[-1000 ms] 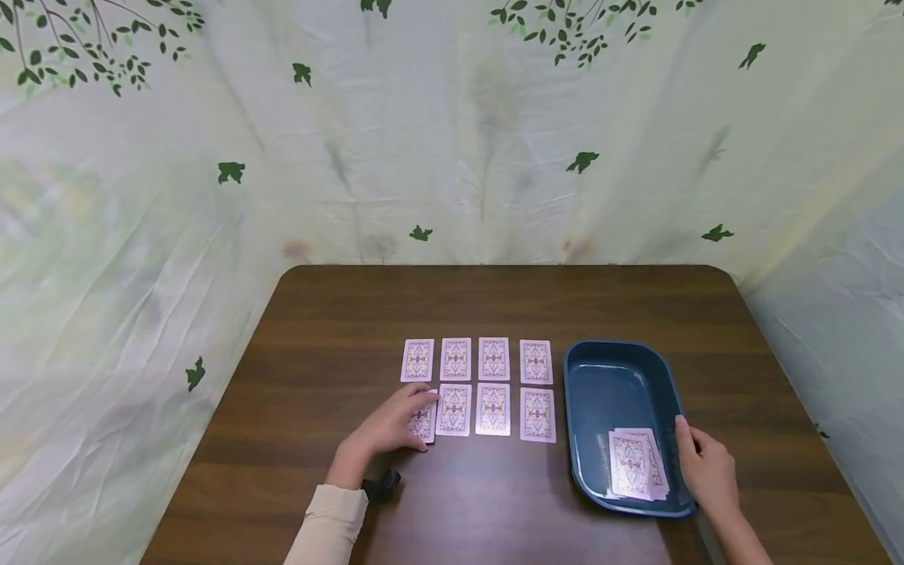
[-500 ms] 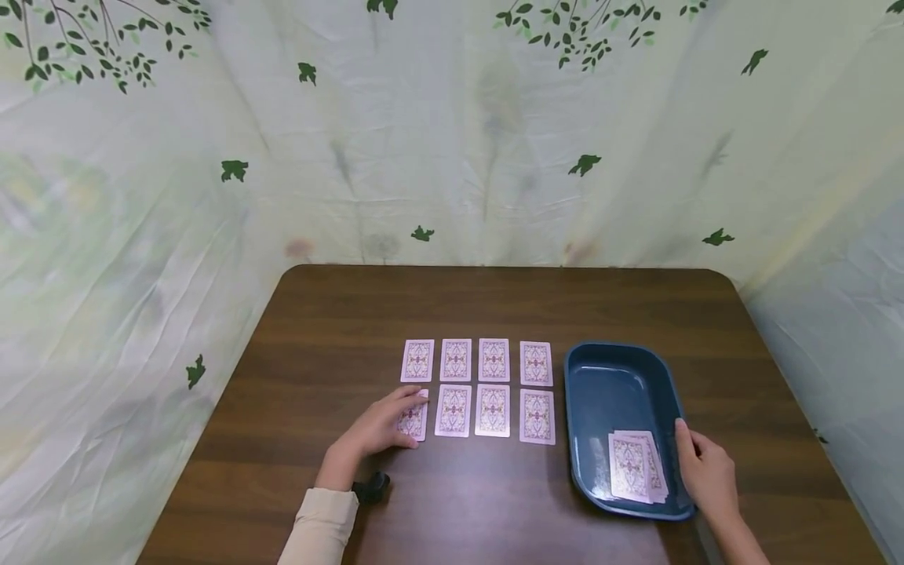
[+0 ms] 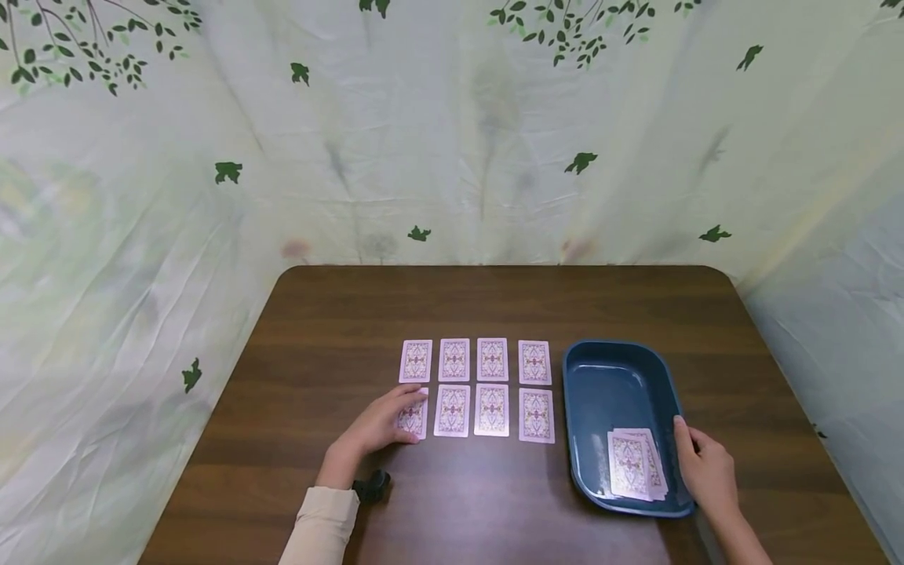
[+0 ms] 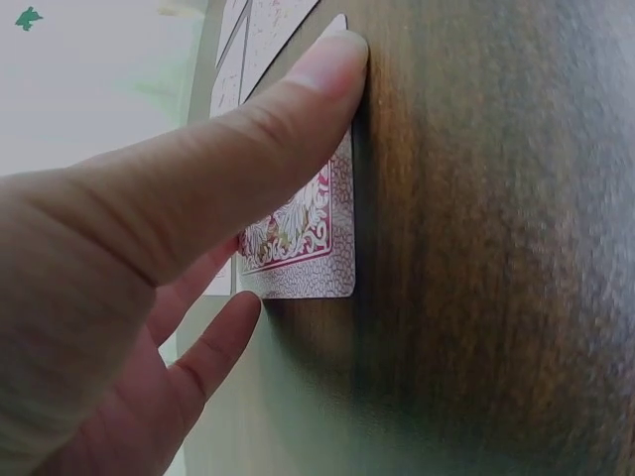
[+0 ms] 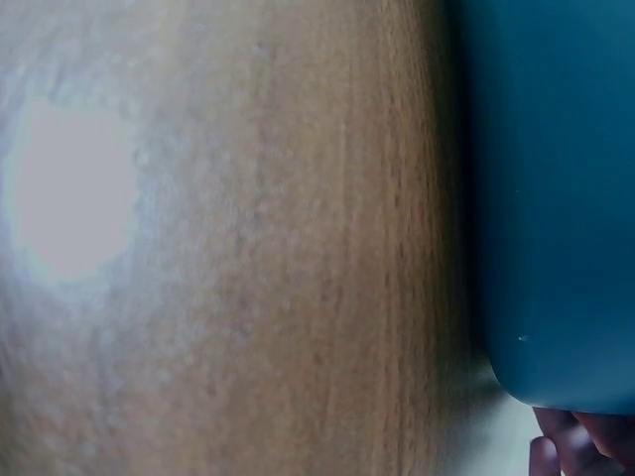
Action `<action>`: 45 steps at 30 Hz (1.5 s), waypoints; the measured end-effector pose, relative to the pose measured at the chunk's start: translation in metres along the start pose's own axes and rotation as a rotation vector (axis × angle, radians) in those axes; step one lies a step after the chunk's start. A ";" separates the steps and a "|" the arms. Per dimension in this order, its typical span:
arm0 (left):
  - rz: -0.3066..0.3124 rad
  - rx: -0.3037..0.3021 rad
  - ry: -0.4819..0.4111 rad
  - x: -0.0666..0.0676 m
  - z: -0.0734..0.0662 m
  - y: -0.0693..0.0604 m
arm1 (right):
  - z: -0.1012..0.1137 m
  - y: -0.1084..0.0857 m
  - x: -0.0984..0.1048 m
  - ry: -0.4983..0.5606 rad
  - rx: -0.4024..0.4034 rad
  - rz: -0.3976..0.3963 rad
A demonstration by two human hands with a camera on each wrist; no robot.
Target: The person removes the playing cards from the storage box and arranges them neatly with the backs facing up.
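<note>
My left hand (image 3: 373, 426) spans the leftmost playing card (image 3: 413, 421) of the near row, thumb at its near edge and fingertips at its far edge. In the left wrist view the thumb (image 4: 332, 67) lies over this patterned card (image 4: 332, 213), which rests on or very close to the table. My right hand (image 3: 708, 471) grips the right rim of a blue tray (image 3: 614, 384), thumb on top; its fingers (image 5: 575, 436) show by the tray wall in the right wrist view. Inside the tray, a small overlapping pile of cards (image 3: 630, 464) lies face down.
More face-down cards form two rows: a far row starting with the upper-left card (image 3: 416, 361), and a near row ending with a card (image 3: 537, 416) beside the tray. The brown table (image 3: 339, 306) meets a printed curtain (image 3: 452, 141) at its back edge.
My left hand has slid its card slightly left, opening a gap from the neighbouring card. Over the last half second it barely moves. The right hand and tray stay put.
</note>
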State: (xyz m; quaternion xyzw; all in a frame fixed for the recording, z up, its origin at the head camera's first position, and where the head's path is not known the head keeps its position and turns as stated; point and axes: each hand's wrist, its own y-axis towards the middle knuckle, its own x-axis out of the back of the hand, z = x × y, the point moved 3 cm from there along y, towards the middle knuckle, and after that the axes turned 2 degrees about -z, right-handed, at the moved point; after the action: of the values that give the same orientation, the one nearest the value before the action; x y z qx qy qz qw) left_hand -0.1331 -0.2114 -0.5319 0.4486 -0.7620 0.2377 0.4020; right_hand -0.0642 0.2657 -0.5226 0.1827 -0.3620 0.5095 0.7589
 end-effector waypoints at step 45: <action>-0.084 -0.340 0.047 -0.053 -0.161 0.112 | 0.001 -0.001 -0.003 0.020 0.032 -0.037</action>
State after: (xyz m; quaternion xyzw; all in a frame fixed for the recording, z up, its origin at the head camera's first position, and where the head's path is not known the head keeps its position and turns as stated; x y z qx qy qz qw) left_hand -0.1524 -0.0143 -0.4854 0.4000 -0.7623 0.0990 0.4992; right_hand -0.0646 0.2631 -0.5237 0.1964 -0.3429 0.5030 0.7687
